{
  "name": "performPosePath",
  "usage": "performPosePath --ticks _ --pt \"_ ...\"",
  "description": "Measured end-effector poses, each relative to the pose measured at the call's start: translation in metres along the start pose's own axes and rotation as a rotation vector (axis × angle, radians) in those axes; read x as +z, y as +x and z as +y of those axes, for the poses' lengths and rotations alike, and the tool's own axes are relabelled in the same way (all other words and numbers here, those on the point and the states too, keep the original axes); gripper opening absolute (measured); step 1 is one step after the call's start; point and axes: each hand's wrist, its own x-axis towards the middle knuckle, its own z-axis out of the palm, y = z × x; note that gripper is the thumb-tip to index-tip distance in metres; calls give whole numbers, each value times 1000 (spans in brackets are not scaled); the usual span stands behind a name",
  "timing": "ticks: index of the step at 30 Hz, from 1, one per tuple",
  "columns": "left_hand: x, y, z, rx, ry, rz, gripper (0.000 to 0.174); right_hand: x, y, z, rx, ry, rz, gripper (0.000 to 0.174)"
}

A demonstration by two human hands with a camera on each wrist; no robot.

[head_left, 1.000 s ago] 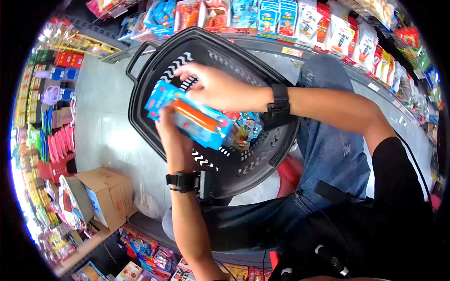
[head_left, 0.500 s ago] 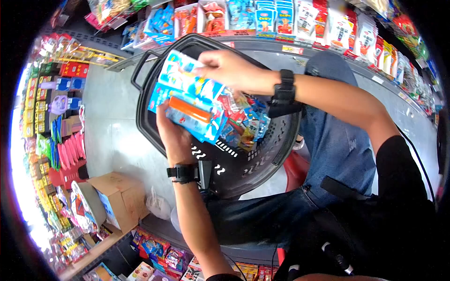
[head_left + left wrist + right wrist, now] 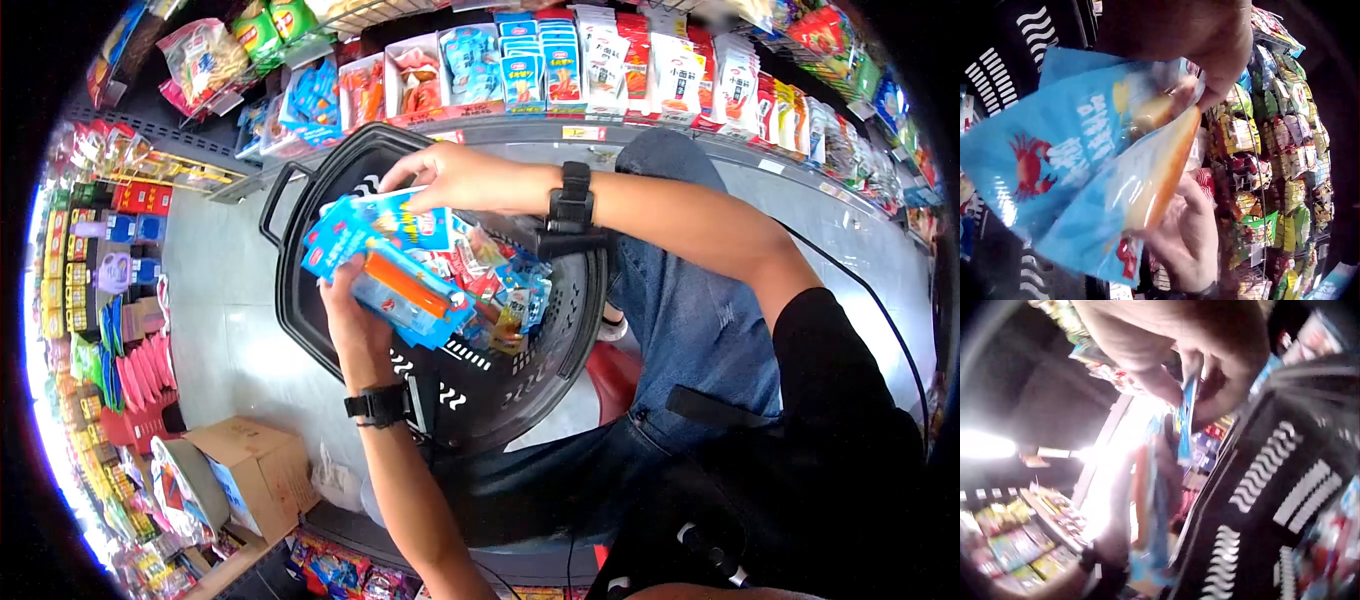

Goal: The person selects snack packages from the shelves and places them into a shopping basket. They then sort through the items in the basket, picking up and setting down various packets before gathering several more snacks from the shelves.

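Observation:
My left hand (image 3: pixel 355 315) grips blue snack packets, the front one with a clear window showing an orange, crab-stick-like piece (image 3: pixel 405 283). In the left wrist view a red crab is printed on a blue packet (image 3: pixel 1079 137), beside a windowed one. Just above, my right hand (image 3: pixel 455 180) pinches the top edge of a blue-and-yellow packet (image 3: pixel 425 228), which overlaps the left hand's packets. From the right wrist that pinched packet (image 3: pixel 1187 422) shows edge-on between thumb and fingers. Both hands are over a black slotted basket (image 3: pixel 555 335) with several small mixed snack packets (image 3: pixel 520 300) inside.
Shelves of boxed and bagged snacks (image 3: pixel 540 65) line the aisle ahead. A cardboard box (image 3: pixel 250 470) stands at the lower left on the grey floor (image 3: pixel 220 330). The person's jeans-clad knee (image 3: pixel 670 270) is right of the basket, near a red seat (image 3: pixel 612 380).
My right hand came off the left hand's packets with one pinched, raised it half a second ago, and now has it lower, over the stack. The left hand keeps its grip.

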Motion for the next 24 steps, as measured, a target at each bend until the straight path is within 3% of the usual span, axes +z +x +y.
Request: performPosePath --ticks 1,2,4,8,10,14,16,18,22,24 --pt "-2 0 -1 -23 -96 68 37 2 -4 0 99 254 40 33" --pt "-3 0 -2 -7 -80 68 40 5 -6 0 239 559 -42 33" --pt "-3 1 -2 30 -48 68 47 8 -16 0 368 585 -118 32" --pt "21 -1 -8 35 31 34 43 -21 8 -4 124 340 239 26" --pt "28 0 -10 -1 9 34 42 -73 33 -16 -127 2 370 17" --pt "30 0 -7 -15 -52 38 37 -194 51 8 -167 -1178 700 27" --pt "22 4 -11 -21 -44 66 38 -233 49 46 103 -1303 558 22" --pt "17 9 -16 -58 -46 83 42 -266 46 99 270 -1446 591 27" --pt "13 18 -16 -67 -74 43 40 -293 41 130 27 -1528 606 39" --pt "11 22 -20 -83 -53 62 38 -282 49 120 114 -1047 555 43"
